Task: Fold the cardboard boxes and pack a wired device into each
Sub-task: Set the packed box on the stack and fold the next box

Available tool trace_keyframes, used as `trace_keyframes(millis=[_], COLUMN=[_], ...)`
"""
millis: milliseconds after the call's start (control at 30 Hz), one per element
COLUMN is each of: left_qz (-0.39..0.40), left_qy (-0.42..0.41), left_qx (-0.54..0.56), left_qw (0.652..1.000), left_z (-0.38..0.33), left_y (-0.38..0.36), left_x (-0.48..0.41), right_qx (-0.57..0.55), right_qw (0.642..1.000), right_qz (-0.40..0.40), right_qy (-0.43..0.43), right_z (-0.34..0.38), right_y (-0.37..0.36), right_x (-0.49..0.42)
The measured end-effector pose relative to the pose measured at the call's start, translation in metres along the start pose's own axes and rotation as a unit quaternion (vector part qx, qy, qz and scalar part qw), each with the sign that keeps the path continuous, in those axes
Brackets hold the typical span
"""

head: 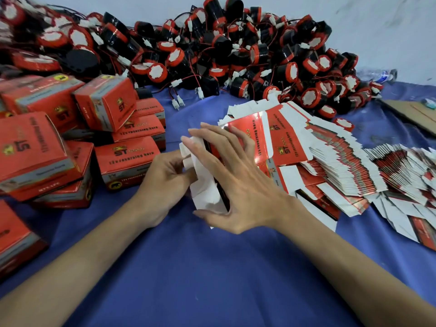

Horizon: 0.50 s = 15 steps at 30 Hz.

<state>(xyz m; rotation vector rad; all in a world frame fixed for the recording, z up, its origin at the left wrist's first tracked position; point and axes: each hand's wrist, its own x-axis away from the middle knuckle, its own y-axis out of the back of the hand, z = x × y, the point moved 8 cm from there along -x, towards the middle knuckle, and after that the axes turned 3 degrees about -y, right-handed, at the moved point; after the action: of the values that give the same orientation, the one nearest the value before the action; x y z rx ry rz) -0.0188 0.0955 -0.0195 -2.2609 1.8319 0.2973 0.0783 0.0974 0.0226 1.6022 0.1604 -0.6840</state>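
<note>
1. Blue cloth [212,267] under everything, and dead centre on it is a half-folded box [204,187]. Its white inside shows, and it stands on edge between the two hands.
2. Left hand [162,182] is at the box's left side. The fingers are curled in, pinching a white flap [187,156] at the far end.
3. Right hand [238,185] covers the box's right side. The fingers are straight and spread wide, laid flat against the red face. The thumb reaches out low at the box's near end.
4. Left of the box there's a tumbled heap of closed boxes [47,142], red with grey bands, some tilted on top of others. The nearest sits just beside the left hand.
5. Beyond the box, up against the wall [377,24], a big mound of devices [236,55], black and red with white discs. Thin wires with white plugs trail off the mound towards the box.
6. Right of the box, just behind the right hand, lie flat blanks [330,156] fanned out in a long slipping stack. A second fan lies further right.
7. Far right of the box, past the blanks, a brown cardboard sheet [415,114] lies flat. A clear bottle [377,75] lies on its side at the edge of the device mound.
</note>
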Motion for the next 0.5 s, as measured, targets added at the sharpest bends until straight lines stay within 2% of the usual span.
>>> trace_keyframes(millis=[100, 200, 300, 367, 500], left_qz=[-0.002, 0.057, 0.097, 0.075, 0.009], left_qy=[0.000, 0.039, 0.014, -0.005, 0.009], left_qx=[0.001, 0.031, 0.005, 0.016, 0.047], left_qw=[1.000, 0.997, 0.995, 0.997, 0.999], left_z=[-0.001, 0.003, -0.004, -0.008, -0.001], left_y=[-0.001, -0.013, -0.020, -0.016, -0.003], left_x=[0.001, 0.002, 0.003, 0.003, 0.003], right_qx=[0.005, -0.023, -0.065, -0.068, 0.044], right_qw=[1.000, 0.999, 0.997, 0.996, 0.994], right_qz=[0.022, 0.024, 0.033, 0.050, 0.094], right_qy=[0.012, 0.019, 0.033, 0.032, -0.024], right_z=[-0.003, 0.003, 0.015, 0.014, -0.017], right_y=[0.000, -0.004, -0.013, -0.015, -0.009], right_x=[-0.001, -0.001, 0.001, 0.001, 0.003])
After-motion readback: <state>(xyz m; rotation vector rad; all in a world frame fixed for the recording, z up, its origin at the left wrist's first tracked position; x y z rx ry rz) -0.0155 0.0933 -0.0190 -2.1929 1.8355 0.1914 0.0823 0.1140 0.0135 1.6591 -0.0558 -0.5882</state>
